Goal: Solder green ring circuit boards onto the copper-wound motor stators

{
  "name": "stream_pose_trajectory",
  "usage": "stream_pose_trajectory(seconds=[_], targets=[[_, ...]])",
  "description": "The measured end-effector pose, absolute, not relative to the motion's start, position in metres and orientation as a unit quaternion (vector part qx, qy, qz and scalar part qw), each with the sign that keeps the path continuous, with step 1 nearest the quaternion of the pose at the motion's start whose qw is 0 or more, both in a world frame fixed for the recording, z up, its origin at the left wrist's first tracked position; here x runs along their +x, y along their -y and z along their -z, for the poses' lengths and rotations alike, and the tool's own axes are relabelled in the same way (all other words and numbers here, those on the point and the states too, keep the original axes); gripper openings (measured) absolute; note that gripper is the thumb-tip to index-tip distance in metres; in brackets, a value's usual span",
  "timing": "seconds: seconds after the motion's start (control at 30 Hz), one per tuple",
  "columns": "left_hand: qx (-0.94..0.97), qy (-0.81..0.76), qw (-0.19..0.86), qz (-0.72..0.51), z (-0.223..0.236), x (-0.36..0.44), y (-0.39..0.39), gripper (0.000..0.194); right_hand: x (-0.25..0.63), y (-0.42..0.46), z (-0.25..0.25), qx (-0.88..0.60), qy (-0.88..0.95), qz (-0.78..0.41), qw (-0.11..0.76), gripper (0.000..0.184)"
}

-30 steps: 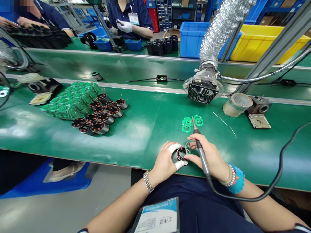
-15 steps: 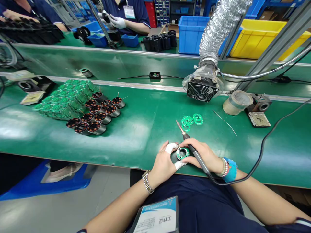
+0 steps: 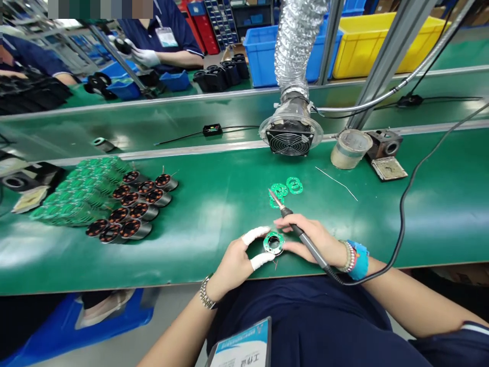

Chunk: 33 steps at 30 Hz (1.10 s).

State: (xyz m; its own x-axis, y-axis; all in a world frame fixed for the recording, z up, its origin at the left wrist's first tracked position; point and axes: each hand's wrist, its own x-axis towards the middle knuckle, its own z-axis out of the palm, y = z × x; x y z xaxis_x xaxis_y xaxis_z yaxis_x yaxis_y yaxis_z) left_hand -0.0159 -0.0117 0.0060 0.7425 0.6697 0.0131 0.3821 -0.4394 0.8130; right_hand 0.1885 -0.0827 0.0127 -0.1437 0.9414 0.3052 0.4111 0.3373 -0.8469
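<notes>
Two bare hands work low on the green bench mat [image 3: 206, 239]; the left hand [image 3: 233, 262], two of its fingers capped in white [image 3: 254, 235], pinches a small motor topped with a green circuit ring [image 3: 273, 243] by its rim, the capped fingers spread around it; that motor sits near the bench's front edge, between both hands; the right hand [image 3: 315, 239] closes pen-style on a soldering iron [image 3: 301, 233], its fingers just beside the motor and its tip near loose green rings [image 3: 284, 187]; about a dozen more motors [image 3: 133, 209] stand to the left, beside stacked green rings [image 3: 76, 191]; a fume extractor fan [image 3: 289, 141] sits ahead.
</notes>
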Motion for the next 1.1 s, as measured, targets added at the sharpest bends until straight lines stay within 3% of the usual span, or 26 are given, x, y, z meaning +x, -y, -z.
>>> stream_pose_trajectory(seconds=[0.07, 0.5, 0.77, 1.1], targets=[[0.842, -0.304, 0.418, -0.152, -0.008, -0.016, 0.01, 0.048, 0.189, 0.084, -0.01, -0.512, 0.659, -0.311, 0.456, 0.036], [0.813, -0.309, 0.464, -0.17, 0.01, -0.025, 0.007, 0.041, 0.183, 0.073, -0.008, -0.506, 0.585, -0.42, 0.475, 0.035], [0.838, -0.283, 0.41, -0.222, 0.011, -0.023, 0.011, 0.04, 0.186, 0.082, -0.013, -0.502, 0.682, -0.291, 0.446, 0.023], [0.846, -0.256, 0.393, -0.255, 0.007, -0.017, 0.011, 0.041, 0.183, 0.087, -0.009, -0.506, 0.714, -0.27, 0.403, 0.02]])
